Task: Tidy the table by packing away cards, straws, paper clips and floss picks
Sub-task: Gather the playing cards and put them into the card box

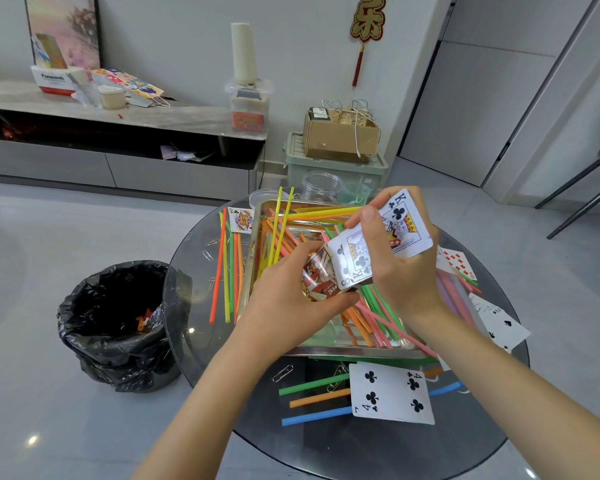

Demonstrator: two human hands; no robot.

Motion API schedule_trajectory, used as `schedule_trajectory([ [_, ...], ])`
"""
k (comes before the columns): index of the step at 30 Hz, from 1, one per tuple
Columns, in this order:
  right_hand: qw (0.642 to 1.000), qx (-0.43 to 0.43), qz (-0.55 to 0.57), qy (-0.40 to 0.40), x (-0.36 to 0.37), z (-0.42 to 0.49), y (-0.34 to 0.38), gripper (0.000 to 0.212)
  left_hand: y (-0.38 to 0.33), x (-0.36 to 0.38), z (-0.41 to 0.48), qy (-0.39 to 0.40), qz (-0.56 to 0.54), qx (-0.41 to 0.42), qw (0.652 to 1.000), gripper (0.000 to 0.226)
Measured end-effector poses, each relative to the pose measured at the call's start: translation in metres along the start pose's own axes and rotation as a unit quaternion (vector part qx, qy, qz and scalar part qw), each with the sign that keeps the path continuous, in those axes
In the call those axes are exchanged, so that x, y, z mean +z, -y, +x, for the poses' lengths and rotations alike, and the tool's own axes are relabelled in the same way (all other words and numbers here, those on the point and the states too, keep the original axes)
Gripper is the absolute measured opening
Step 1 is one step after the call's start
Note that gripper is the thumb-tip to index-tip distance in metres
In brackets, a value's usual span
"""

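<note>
You have 1 view, worn on your head, facing forward and tilted down along both forearms. Your left hand (291,292) and right hand (406,271) sit close, near frame centre, over the glass table (326,445). Left of them stands the bin (118,323); beyond them, floor, cabinet (118,168) and wall. The wide lens bends the edges.

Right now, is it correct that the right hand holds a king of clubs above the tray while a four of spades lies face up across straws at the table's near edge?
Almost: the head view shows the face-up card is the four of clubs, not spades. The right hand does hold a king of clubs above the tray, and the four lies across straws.
</note>
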State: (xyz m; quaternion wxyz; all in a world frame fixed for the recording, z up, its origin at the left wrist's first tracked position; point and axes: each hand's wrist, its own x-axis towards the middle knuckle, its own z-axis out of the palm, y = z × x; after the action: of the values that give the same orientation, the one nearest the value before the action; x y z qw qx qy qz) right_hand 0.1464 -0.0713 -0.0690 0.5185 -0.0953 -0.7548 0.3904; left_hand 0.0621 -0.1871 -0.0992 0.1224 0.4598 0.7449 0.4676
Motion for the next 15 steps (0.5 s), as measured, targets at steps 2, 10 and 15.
schedule_trajectory([
  [2, 1.0, -0.003, 0.001, -0.005, -0.001, 0.0003, -0.0001, 0.01, 0.0004, -0.0001, 0.0002, -0.003, -0.001, -0.001, 1.0, 0.076],
  [10, 1.0, -0.011, -0.003, -0.028, -0.0015, 0.0045, -0.0001, 0.012, 0.0003, -0.0009, -0.0008, 0.019, 0.003, 0.001, 1.0, 0.076],
  [15, 0.999, -0.013, 0.009, -0.031, -0.0003, 0.0032, -0.0007, 0.012, -0.0008, -0.0021, -0.0013, 0.02, 0.004, 0.001, 1.0, 0.075],
])
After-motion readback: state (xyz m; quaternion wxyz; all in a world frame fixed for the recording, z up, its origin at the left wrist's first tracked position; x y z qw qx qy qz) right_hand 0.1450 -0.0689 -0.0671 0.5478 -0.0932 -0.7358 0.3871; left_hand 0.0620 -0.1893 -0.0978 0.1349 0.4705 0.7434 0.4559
